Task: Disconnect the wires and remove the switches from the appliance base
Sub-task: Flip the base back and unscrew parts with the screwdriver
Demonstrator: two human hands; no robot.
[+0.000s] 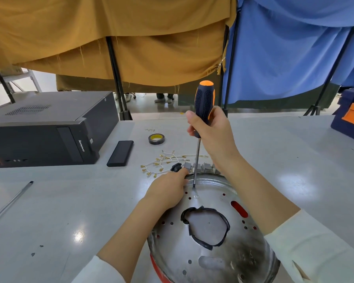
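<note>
The round metal appliance base point(213, 258) lies upside down at the table's near edge, with a tape-rimmed hole in its middle. My right hand point(211, 129) grips a black and orange screwdriver point(203, 103) upright, its tip on the base's far rim. My left hand point(168, 190) holds that rim beside the tip, fingers curled. Several grey switches point(204, 167) stand in a row just beyond the rim. A black knob point(176, 167) sits to their left. Loose white wires with brass terminals point(164, 162) lie further left.
A black desktop computer case point(41, 129) lies at the left, a flat black box point(120, 153) beside it. A roll of black tape point(156, 139) sits further back. A metal rod point(10, 203) lies at the far left. A blue toolbox point(352, 117) stands at the right edge.
</note>
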